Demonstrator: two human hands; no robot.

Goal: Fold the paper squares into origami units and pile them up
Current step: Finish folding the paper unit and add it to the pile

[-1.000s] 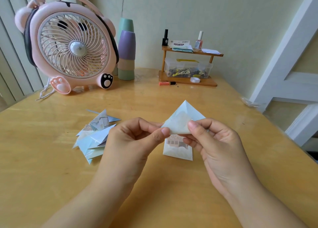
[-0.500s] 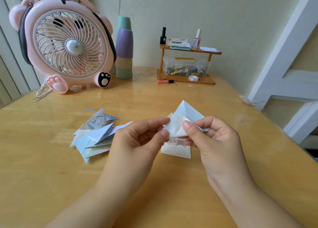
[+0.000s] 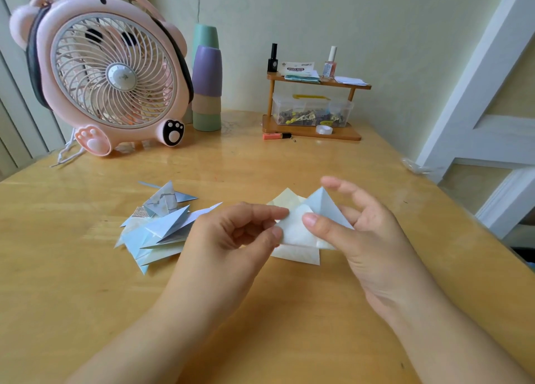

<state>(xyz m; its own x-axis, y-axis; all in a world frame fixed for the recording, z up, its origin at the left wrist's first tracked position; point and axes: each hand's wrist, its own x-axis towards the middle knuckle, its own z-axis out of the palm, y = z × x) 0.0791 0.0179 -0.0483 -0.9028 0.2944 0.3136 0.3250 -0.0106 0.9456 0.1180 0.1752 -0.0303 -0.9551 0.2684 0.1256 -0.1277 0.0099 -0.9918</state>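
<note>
1. The worktop (image 3: 86, 311) is wood, smooth and glossy. Thin paper would likely slide on it if pressed at an angle.
2. The fan (image 3: 113, 76) faces the work from the far left. I cannot tell whether it is running. Loose paper this light would shift in any draught.
3. The left hand (image 3: 231, 239) pinches the left corner of the unit (image 3: 295, 230) between thumb and forefinger, the other fingers curled under.
4. The right hand (image 3: 367, 239) presses its thumb on the front of the unit, with lower fingers behind. The forefinger is lifted clear and blurred.
5. The pile (image 3: 156, 230) of folded pieces lies on the worktop, left of the hands, loose and splayed.
6. The unit is held just above the worktop, centre right, a pale blue flap standing up at its back.
7. The squares (image 3: 298, 256) lie flat beneath the held unit; how many, I cannot tell.
8. Handling: the paper looks light, limp until creased and easily torn. I would grip at corners and folded edges, where the layers stiffen it.
</note>
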